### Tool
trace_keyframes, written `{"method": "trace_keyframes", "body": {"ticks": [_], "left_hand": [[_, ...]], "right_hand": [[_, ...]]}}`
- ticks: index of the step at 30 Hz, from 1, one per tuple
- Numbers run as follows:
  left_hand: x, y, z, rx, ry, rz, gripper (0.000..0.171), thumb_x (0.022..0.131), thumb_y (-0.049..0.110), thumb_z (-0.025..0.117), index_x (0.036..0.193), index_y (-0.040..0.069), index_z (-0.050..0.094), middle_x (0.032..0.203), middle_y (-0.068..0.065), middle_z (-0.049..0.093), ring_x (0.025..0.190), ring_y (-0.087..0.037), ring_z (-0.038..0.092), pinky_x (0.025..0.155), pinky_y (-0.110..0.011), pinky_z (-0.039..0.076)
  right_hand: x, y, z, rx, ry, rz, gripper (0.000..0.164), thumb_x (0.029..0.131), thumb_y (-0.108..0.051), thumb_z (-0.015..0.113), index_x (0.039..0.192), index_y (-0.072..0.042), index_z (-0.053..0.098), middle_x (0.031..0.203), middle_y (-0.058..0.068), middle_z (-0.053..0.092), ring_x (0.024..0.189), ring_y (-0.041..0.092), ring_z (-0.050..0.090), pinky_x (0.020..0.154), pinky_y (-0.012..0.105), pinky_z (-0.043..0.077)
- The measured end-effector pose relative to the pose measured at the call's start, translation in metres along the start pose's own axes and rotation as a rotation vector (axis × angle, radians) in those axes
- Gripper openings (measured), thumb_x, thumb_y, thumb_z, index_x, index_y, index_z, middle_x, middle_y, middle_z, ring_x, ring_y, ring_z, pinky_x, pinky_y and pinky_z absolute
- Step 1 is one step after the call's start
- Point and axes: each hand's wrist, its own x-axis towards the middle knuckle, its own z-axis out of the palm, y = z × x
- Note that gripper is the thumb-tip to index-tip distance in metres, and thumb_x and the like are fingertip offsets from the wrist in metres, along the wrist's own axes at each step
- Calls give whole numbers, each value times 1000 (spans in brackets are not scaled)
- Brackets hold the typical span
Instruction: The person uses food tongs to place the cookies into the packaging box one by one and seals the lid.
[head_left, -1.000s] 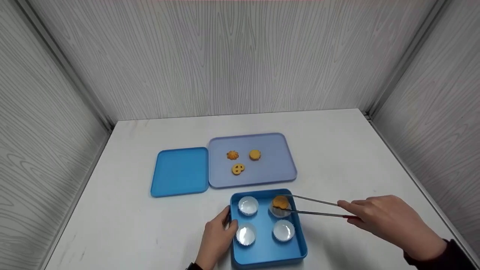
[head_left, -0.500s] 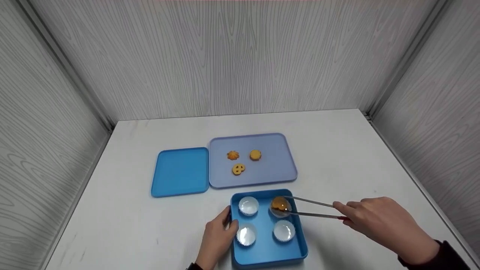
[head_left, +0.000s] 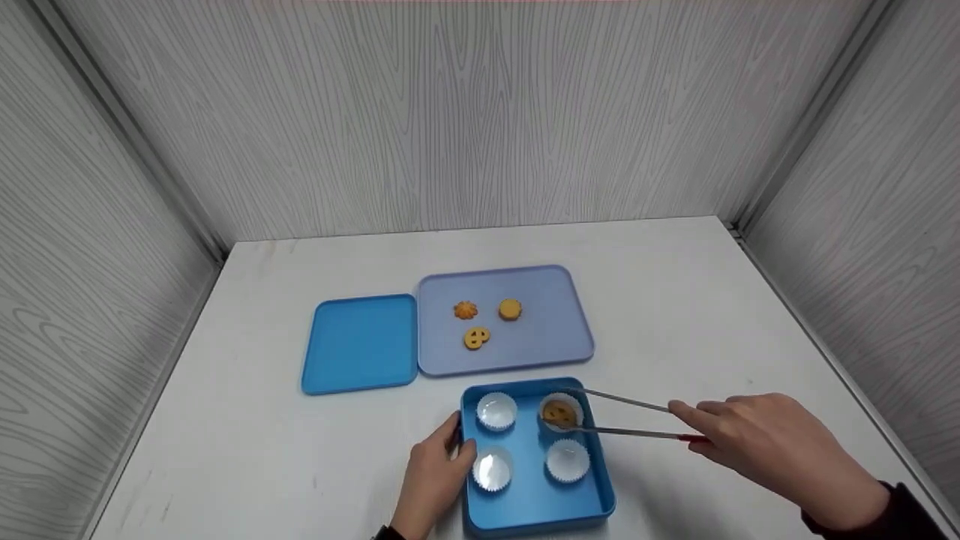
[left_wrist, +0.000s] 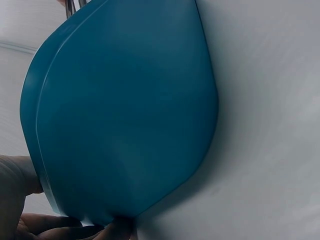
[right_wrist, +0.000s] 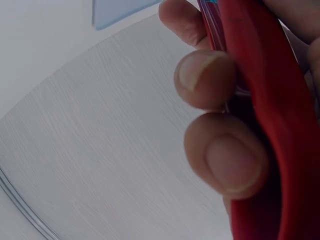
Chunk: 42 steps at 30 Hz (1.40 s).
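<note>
My right hand [head_left: 772,446] grips metal tongs [head_left: 630,431] by their red handle [right_wrist: 270,100], which fills much of the right wrist view. The arms of the tongs reach over the right wall of a blue box [head_left: 525,510], spread on either side of a brown cookie [head_left: 559,413]. That cookie sits in the back right paper cup [head_left: 574,400]. Three other white cups, [head_left: 496,412] among them, hold nothing. My left hand [head_left: 435,472] holds the box's left wall, thumb over the rim; in the left wrist view the box wall [left_wrist: 125,110] is large.
Behind the box lies a lavender tray [head_left: 551,330] bearing a flower-shaped cookie [head_left: 465,310], a round cookie [head_left: 510,309] and a pretzel-shaped cookie [head_left: 476,337]. A flat blue tray or lid [head_left: 360,345] lies against its left side. Grey wood-grain panels [head_left: 480,120] enclose the white table.
The brown cookie has come out from between the tongs' tips and dropped flat into the back right cup. The tongs' arms have spread slightly. My left hand and the box have stayed put.
</note>
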Motion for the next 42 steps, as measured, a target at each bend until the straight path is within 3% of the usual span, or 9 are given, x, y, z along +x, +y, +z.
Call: {"method": "trace_keyframes", "body": {"ticks": [11, 14, 17, 19, 21, 22, 25, 29, 42], "left_hand": [[0, -2, 0, -2, 0, -14, 61, 94, 21, 63, 149, -2, 49, 150, -19, 53, 139, -35, 51, 112, -52, 44], [1, -3, 0, -3, 3, -12, 61, 94, 21, 64, 149, -2, 49, 149, -19, 54, 139, -35, 51, 112, -52, 44], [0, -3, 0, -3, 5, -18, 62, 94, 22, 64, 149, -2, 49, 149, -18, 54, 139, -35, 51, 113, -52, 44], [0, -3, 0, -2, 7, -19, 62, 94, 22, 64, 149, -1, 49, 149, -18, 54, 139, -35, 51, 113, -52, 44], [-1, -3, 0, -1, 11, -6, 62, 94, 22, 64, 149, -1, 49, 149, -18, 55, 139, -35, 51, 113, -52, 44], [-1, -3, 0, -1, 14, 4, 61, 94, 22, 64, 149, -2, 50, 148, -18, 55, 138, -35, 52, 112, -52, 44], [-3, -4, 0, -1, 20, 29, 61, 94, 22, 64, 148, -2, 50, 147, -19, 56, 137, -35, 53, 112, -51, 45], [-4, -3, -1, 1, 20, 43, 61, 94, 22, 64, 148, -3, 50, 147, -19, 56, 137, -35, 53, 112, -51, 45], [-1, -2, -1, -5, 15, 21, 62, 94, 24, 64, 148, -2, 50, 149, -19, 55, 139, -34, 51, 113, -52, 44]], "right_hand": [[-7, 17, 10, 81, 180, -48, 61, 59, -22, 93, 116, -14, 75, 79, -5, 74, 50, 7, 55, 40, 19, 38], [-7, 22, 15, 97, 217, -44, 43, 80, -33, 84, 118, -15, 75, 81, -4, 76, 51, 8, 58, 41, 20, 40], [-5, 26, 22, 117, 270, -27, 43, 103, -49, 54, 119, -16, 75, 80, -4, 77, 52, 7, 60, 41, 20, 41], [-3, 29, 26, 128, 301, -12, 60, 107, -55, 31, 118, -16, 76, 79, -5, 76, 51, 7, 60, 41, 20, 40], [-1, 32, 31, 135, 320, 8, 61, 107, -56, 30, 118, -17, 76, 78, -4, 76, 52, 8, 62, 41, 20, 41], [0, 33, 34, 135, 325, 18, 59, 106, -56, 32, 117, -17, 76, 77, -5, 76, 52, 9, 62, 40, 20, 40], [2, 37, 40, 132, 322, 53, 35, 97, -45, 67, 116, -18, 76, 77, -5, 76, 52, 10, 63, 40, 21, 40], [7, 38, 46, 147, 278, 118, 52, 66, -18, 92, 115, -18, 74, 77, -6, 76, 55, 9, 64, 43, 22, 44], [34, 31, 69, 250, 79, 253, 42, 76, -18, 90, 115, -14, 72, 77, -4, 74, 61, 8, 64, 53, 30, 55]]}}
